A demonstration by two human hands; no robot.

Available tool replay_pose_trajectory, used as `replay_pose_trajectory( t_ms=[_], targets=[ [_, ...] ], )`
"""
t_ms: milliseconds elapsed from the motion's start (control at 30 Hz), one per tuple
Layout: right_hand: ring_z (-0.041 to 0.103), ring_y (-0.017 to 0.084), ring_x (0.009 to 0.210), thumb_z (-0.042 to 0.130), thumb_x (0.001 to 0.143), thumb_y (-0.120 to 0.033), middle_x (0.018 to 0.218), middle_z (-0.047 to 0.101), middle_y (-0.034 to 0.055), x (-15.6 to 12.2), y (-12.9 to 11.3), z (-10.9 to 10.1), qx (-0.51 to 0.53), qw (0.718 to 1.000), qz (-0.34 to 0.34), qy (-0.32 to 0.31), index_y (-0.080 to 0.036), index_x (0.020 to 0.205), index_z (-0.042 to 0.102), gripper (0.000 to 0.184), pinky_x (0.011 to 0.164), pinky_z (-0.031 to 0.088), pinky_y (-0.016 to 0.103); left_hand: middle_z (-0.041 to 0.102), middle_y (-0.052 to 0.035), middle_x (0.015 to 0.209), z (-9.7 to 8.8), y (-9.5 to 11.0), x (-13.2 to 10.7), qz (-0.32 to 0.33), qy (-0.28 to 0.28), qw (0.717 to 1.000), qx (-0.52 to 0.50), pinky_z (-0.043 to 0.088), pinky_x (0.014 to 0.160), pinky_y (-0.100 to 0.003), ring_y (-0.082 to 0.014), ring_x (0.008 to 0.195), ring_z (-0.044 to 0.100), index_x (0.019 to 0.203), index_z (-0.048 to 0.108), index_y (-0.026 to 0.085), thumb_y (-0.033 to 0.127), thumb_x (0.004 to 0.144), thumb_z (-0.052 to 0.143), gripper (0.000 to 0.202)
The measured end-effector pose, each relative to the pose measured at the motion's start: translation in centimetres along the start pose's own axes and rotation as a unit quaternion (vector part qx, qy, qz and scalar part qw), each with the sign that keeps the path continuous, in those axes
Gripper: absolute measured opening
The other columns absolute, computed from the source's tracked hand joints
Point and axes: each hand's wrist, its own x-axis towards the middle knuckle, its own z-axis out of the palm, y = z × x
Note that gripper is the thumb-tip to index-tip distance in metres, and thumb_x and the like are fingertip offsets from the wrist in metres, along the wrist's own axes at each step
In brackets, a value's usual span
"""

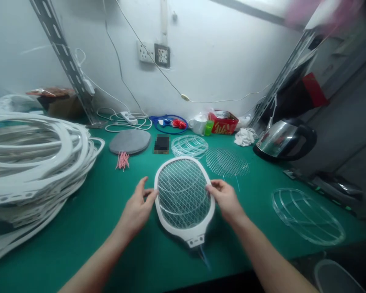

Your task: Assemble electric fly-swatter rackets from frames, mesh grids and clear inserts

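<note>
A white electric mosquito swatter head (209, 215) with a metal mesh is in front of me, its narrow neck pointing toward me and thin wires trailing from it. My left hand (140, 203) is at its left rim, thumb and a middle finger on the frame, index finger lifted away. On the opposite rim, my right hand (227, 197) pinches the frame between thumb and curled fingers. Behind it lie clear plastic ribbed grids (189, 146) and a loose metal mesh (227, 162) with wires. Whether the head touches the table is hard to tell.
White swatter frames (88, 162) are piled at the left. A grey round pad (130, 141), pink wires (122, 161) and a dark rectangular object (161, 144) lie behind. Further right are a red box (225, 122), a steel kettle (277, 138) and another clear grid (308, 215).
</note>
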Motion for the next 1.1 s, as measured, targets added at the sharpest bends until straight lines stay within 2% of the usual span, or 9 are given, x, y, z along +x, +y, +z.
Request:
replay_pose_trajectory(
  t_ms=[67, 133, 267, 433, 600, 700, 800, 933, 1100],
  targets=[
    [0.059, 0.017, 0.069, 0.062, 0.074, -0.036, 0.079, 0.064, 0.0064, 0.1, -2.9, -0.6, 0.056, 0.996, -0.05, -0.039, -0.014, 0.088, 0.061, 0.026, 0.063, 0.048, 0.031, 0.046, -0.0128, 0.134, -2.2, 0.9, 0.1, 0.042, 0.052, 0.995, -0.07, 0.037, 0.098, -0.043, -0.028, 0.122, 0.043, 0.138, 0.027, 0.023, 0.055, 0.079, 0.047, 0.071],
    [0.06, 0.017, 0.074, 0.063, 0.074, -0.033, 0.082, 0.065, 0.0056, -0.2, -5.5, -1.2, 0.029, 0.987, -0.13, -0.094, -0.016, 0.088, 0.063, 0.022, 0.066, 0.049, 0.03, 0.041, -0.0081, 0.139, -4.2, 1.8, -0.3, 0.098, 0.067, 0.987, -0.109, 0.04, 0.096, -0.038, -0.0273, 0.125, 0.04, 0.135, 0.035, 0.027, 0.054, 0.077, 0.051, 0.066],
    [0.06, 0.016, 0.082, 0.058, 0.08, -0.029, 0.09, 0.065, 0.005, -1.3, -8.3, -1.3, -0.064, 0.96, -0.227, -0.152, -0.018, 0.097, 0.064, 0.02, 0.068, 0.05, 0.028, 0.063, -0.0056, 0.11, -6.0, 3.4, -2.5, 0.103, 0.056, 0.985, -0.129, 0.051, 0.07, -0.024, -0.0231, 0.096, 0.06, 0.115, 0.056, 0.023, 0.052, 0.077, 0.053, 0.048],
    [0.059, 0.019, 0.091, 0.048, 0.088, -0.036, 0.104, 0.063, 0.0088, -3.1, -9.8, 1.0, -0.162, 0.926, -0.327, -0.1, -0.016, 0.121, 0.053, 0.039, 0.074, 0.049, 0.03, 0.067, -0.0007, 0.087, -6.2, 5.3, -5.2, 0.155, 0.051, 0.982, -0.09, 0.047, 0.058, -0.017, -0.014, 0.073, 0.06, 0.103, 0.063, 0.023, 0.045, 0.081, 0.052, 0.034],
    [0.056, 0.014, 0.068, 0.041, 0.092, -0.031, 0.079, 0.065, 0.0057, -4.2, -11.0, 2.7, -0.206, 0.887, -0.409, -0.065, -0.016, 0.096, 0.062, 0.026, 0.062, 0.041, 0.026, 0.067, -0.0009, 0.076, -6.2, 6.2, -6.2, 0.203, 0.076, 0.973, -0.073, 0.045, 0.053, -0.019, -0.0142, 0.062, 0.057, 0.091, 0.068, 0.022, 0.041, 0.08, 0.051, 0.027],
    [0.05, 0.012, 0.058, 0.042, 0.091, -0.029, 0.067, 0.062, 0.0038, -4.2, -11.5, 3.2, -0.228, 0.871, -0.433, -0.047, -0.017, 0.08, 0.062, 0.026, 0.064, 0.038, 0.028, 0.065, -0.0012, 0.069, -6.1, 5.7, -6.0, 0.231, 0.1, 0.966, -0.054, 0.042, 0.05, -0.021, -0.0147, 0.057, 0.056, 0.085, 0.069, 0.022, 0.038, 0.079, 0.053, 0.023],
    [0.056, 0.015, 0.067, 0.043, 0.09, -0.034, 0.077, 0.066, 0.005, -3.2, -11.9, 3.0, -0.223, 0.885, -0.4, -0.085, -0.019, 0.09, 0.065, 0.026, 0.069, 0.041, 0.031, 0.064, -0.0013, 0.069, -6.5, 4.4, -5.0, 0.213, 0.096, 0.971, -0.058, 0.042, 0.051, -0.022, -0.0151, 0.057, 0.055, 0.086, 0.067, 0.022, 0.04, 0.078, 0.054, 0.023],
    [0.06, 0.02, 0.086, 0.049, 0.085, -0.04, 0.101, 0.065, 0.0062, -0.9, -10.4, 1.3, -0.168, 0.929, -0.243, -0.224, -0.024, 0.117, 0.058, 0.037, 0.066, 0.047, 0.028, 0.062, 0.0001, 0.067, -7.9, 0.8, -2.0, 0.128, 0.107, 0.973, -0.16, 0.044, 0.061, -0.023, -0.0142, 0.064, 0.056, 0.091, 0.062, 0.02, 0.045, 0.08, 0.052, 0.029],
    [0.06, 0.016, 0.065, 0.048, 0.084, -0.039, 0.079, 0.065, 0.0053, 0.9, -5.8, 1.1, -0.096, 0.94, -0.033, -0.326, -0.016, 0.099, 0.063, 0.032, 0.053, 0.047, 0.026, 0.06, 0.0002, 0.069, -8.6, -3.4, 1.7, -0.037, 0.011, 0.972, -0.23, 0.043, 0.056, -0.023, -0.0131, 0.061, 0.054, 0.09, 0.062, 0.017, 0.05, 0.074, 0.057, 0.038]
  ],
)
